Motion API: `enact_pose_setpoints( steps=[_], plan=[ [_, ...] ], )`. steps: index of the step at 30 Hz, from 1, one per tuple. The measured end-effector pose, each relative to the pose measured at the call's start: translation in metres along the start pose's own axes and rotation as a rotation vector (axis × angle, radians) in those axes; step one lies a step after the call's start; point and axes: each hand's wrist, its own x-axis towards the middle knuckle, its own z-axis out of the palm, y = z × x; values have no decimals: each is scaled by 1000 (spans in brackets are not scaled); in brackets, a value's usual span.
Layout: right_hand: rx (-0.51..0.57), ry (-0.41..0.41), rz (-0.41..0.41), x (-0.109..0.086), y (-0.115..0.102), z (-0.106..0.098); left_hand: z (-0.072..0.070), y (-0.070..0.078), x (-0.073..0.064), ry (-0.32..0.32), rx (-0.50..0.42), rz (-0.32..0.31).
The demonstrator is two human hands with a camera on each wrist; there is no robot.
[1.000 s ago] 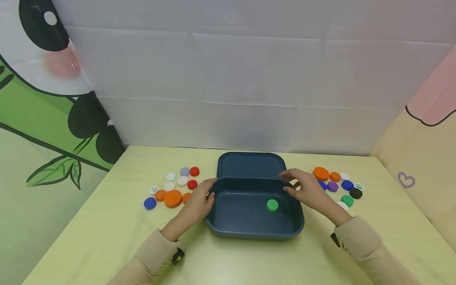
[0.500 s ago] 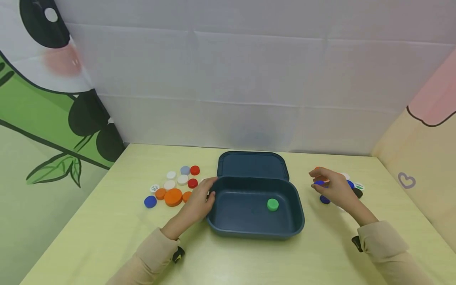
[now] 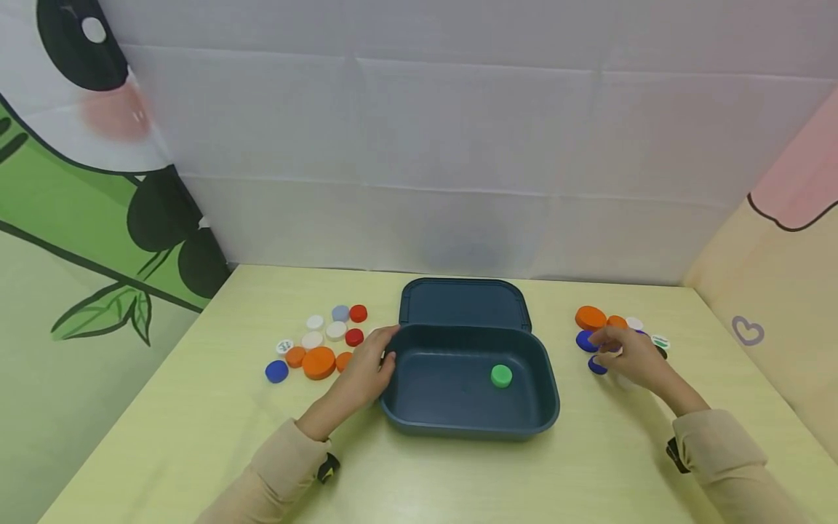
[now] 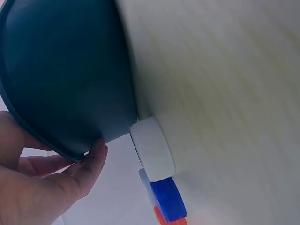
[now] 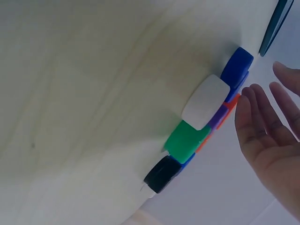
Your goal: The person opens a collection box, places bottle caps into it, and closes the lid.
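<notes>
A dark blue lunch box (image 3: 458, 429) stands on the table, one green bottle cap (image 3: 501, 376) inside it. My left hand (image 3: 361, 371) grips the box's left rim; in the left wrist view its thumb and fingers (image 4: 89, 171) pinch the edge. Over the right-hand group of bottle caps hovers my right hand (image 3: 631, 356), its fingers loosely bent with nothing between them. Close to its fingertips lie a blue cap (image 3: 585, 340) and a darker blue cap (image 3: 597, 365). It covers some of that group. The right wrist view shows a white cap (image 5: 206, 102), a green cap (image 5: 186, 141) and a black cap (image 5: 162, 174).
The box's lid (image 3: 465, 302) lies behind it. To the left are several caps, among them a large orange cap (image 3: 318, 362), a blue cap (image 3: 276, 371) and a red cap (image 3: 358, 313). A large orange cap (image 3: 591, 318) lies at the back right. A pale wall sheet (image 3: 458, 145) closes off the back.
My right hand has moved from above the box's right edge rightward to the right-hand caps. The left hand has stayed on the rim, and the green cap in the box has not moved.
</notes>
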Motion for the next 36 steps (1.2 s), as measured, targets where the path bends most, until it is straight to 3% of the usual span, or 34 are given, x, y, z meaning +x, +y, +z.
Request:
enact_pose_setpoints(
  steps=[16,31,36],
  plan=[
    [-3,-82,69,-2,7,8,0,1,-1,5,-6,0],
    [-23,-52,24,-2,5,7,-1,1,-1,-10,-2,-9],
    [-14,-18,-28,0,-1,4,-2,2,-1,-19,-13,-24]
  ],
)
